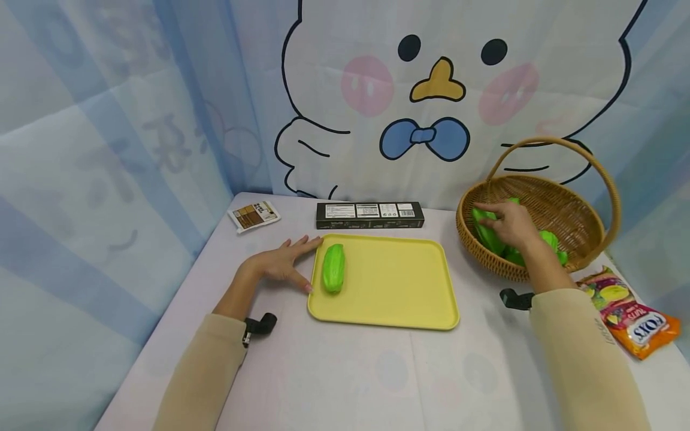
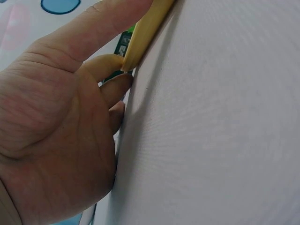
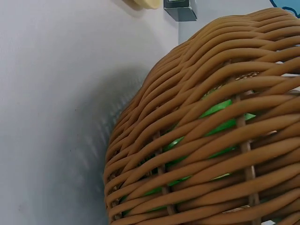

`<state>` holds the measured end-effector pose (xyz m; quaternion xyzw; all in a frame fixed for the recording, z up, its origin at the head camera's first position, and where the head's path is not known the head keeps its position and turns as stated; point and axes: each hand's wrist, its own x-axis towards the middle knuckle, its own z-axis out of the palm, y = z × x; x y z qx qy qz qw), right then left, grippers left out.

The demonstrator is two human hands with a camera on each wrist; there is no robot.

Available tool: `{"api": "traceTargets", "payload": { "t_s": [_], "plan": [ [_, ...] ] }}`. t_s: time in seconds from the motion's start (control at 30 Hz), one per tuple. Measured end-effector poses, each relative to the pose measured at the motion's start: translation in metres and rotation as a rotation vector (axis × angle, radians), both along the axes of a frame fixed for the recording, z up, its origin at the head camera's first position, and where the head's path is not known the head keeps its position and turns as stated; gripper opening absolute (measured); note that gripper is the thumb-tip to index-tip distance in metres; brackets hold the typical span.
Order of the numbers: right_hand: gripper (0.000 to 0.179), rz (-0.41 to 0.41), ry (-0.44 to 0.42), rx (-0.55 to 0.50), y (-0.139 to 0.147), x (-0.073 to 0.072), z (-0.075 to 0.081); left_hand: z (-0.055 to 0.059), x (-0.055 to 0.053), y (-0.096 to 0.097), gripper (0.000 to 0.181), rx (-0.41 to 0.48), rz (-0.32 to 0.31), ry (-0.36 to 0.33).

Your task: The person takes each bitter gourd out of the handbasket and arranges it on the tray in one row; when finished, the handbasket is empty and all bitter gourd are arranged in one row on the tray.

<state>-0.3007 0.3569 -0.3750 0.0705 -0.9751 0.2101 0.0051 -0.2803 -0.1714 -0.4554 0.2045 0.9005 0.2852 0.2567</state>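
A yellow tray (image 1: 399, 281) lies on the table, with a bright green, ridged, elongated toy vegetable (image 1: 333, 268) near its left end. At the tray's left edge, my left hand (image 1: 277, 262) spreads its fingers and thumb along the rim; the left wrist view shows the thumb (image 2: 101, 28) against the yellow edge. Over on the right, my right hand (image 1: 509, 224) reaches into a wicker basket (image 1: 560, 203) and pinches a green toy vegetable (image 1: 487, 233). More green pieces (image 1: 550, 240) lie beside it in the basket. The right wrist view is mostly basket weave (image 3: 211, 140), hiding that hand.
Behind the tray lies a long dark box (image 1: 369, 215), with a small packet (image 1: 254, 216) at the back left. The basket's tall handle (image 1: 606, 179) arches up on the right. A colourful snack bag (image 1: 628, 311) lies by the right edge. Printed curtains stand behind the table.
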Motion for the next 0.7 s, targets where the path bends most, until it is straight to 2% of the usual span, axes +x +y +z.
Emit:
{"api": "traceTargets", "payload": {
  "t_s": [0.17,0.33,0.53,0.7],
  "plan": [
    [0.043,-0.015,0.046,-0.055,0.004,0.003,0.001,-0.001,-0.002,0.0,0.132,-0.007,-0.008,0.006],
    [0.038,0.014,0.09,-0.119,0.008,0.006,0.006,-0.001,-0.002,0.001,0.131,-0.004,-0.009,0.005],
    [0.038,0.035,0.122,-0.152,0.014,0.008,0.012,0.0,-0.001,0.001,0.131,-0.011,-0.007,0.01],
    [0.038,0.018,0.157,-0.149,0.016,0.008,0.014,0.0,0.0,0.0,0.132,-0.009,-0.002,0.006]
  ]
}}
